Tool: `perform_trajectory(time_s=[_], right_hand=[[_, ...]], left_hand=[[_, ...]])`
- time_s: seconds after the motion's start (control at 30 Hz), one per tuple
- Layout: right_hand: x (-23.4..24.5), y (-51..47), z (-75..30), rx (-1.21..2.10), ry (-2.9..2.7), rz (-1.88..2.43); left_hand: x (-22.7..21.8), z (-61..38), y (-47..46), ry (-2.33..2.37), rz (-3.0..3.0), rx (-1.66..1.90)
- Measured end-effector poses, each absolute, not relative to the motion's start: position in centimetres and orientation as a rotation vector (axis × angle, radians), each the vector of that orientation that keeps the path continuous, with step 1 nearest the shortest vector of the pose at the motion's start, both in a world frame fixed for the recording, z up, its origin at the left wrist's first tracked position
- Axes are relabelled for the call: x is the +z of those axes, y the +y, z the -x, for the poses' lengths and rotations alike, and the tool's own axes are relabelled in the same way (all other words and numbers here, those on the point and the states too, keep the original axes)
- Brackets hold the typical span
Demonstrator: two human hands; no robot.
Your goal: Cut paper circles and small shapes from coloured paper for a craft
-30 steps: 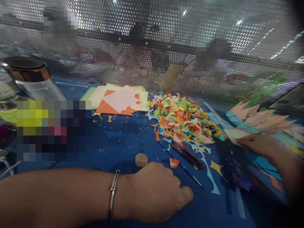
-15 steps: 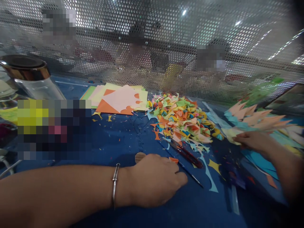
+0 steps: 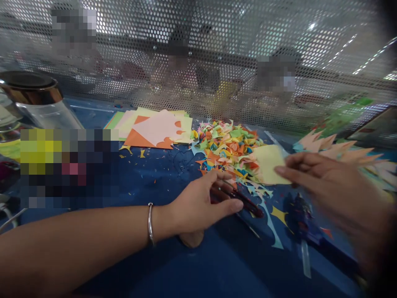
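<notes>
My right hand (image 3: pixel 328 182) pinches a pale yellow paper piece (image 3: pixel 269 164) by its right edge, in front of the heap of paper scraps. My left hand (image 3: pixel 204 203), with a silver bangle at the wrist, is turned palm toward the right. Its fingers are apart and nothing shows between them. Just beyond its fingers lies a tool with dark red handles (image 3: pixel 249 203), partly covered by the hand. A thin rod (image 3: pixel 252 230) lies below that. Under the left wrist, a rounded wooden piece (image 3: pixel 192 239) is partly hidden. To the right of it all rests a blue glue gun (image 3: pixel 313 231) with a clear stick.
Colourful cut paper scraps (image 3: pixel 229 151) form a heap at the centre back. Stacked coloured paper sheets (image 3: pixel 151 130) lie to its left. Pointed peach paper pieces (image 3: pixel 335 149) stand at right. A lidded clear jar (image 3: pixel 46 109) stands far left. A perforated metal screen (image 3: pixel 139 54) rises behind.
My right hand has brought the yellow paper piece leftward from the peach points. My left hand has turned over and spread its fingers. The wooden piece now shows below the wrist instead of above it.
</notes>
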State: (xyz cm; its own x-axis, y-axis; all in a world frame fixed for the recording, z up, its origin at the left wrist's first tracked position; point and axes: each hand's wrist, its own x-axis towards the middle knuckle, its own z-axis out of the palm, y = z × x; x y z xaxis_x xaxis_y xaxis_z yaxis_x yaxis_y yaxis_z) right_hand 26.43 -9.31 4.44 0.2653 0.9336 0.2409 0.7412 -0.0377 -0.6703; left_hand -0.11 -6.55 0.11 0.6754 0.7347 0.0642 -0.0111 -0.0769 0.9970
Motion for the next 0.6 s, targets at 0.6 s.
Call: perform_trajectory(time_s=[0.6], right_hand=[[0.3,-9.7,-21.0,0.265,-2.259,1.805]], left_hand=[[1.0,0.4,-4.3,0.847,-1.118,0.767]])
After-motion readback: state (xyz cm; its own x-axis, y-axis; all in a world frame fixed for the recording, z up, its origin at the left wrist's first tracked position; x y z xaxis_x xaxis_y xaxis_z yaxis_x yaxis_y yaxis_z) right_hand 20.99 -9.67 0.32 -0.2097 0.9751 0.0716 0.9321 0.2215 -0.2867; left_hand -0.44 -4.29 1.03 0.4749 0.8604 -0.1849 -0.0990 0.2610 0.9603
